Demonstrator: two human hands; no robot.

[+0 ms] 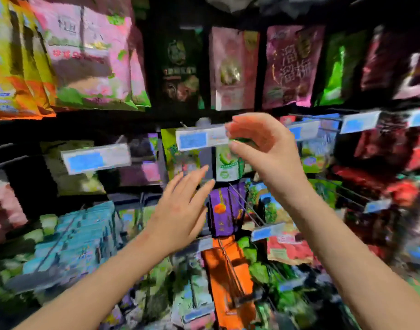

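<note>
Plastic snack bags everywhere, folks. We're facing a peg rack (247, 206) packed with them: big pink bags (89, 55) up at 10 o'clock, a stack of teal packs (85, 234) at 8, an orange bag (228, 270) down at 6. Blur is heavy, so no reading the print.

Our right hand (263, 148) sits just off centre toward 1 o'clock. Its grip pinches thumb and forefinger on the right end of the price tag (201, 139), which sticks out at the front of a peg near 12 o'clock. Our left hand (182, 206) is at 6 o'clock of that tag, fingers straight, grip released and holding nothing. It points up toward the green pack (228, 163) hanging just behind and below the tag.

Progress-wise we'd call it early: tag pinched, pack on its peg, nothing off the rack. What's left is probably getting the tag clear and pulling the pack.

The tag itself is a small white strip with a blue patch on its left half, slightly tilted. A sliver of green shows between the pinching fingers, and we can't tell if the pack's top is caught too.
</note>
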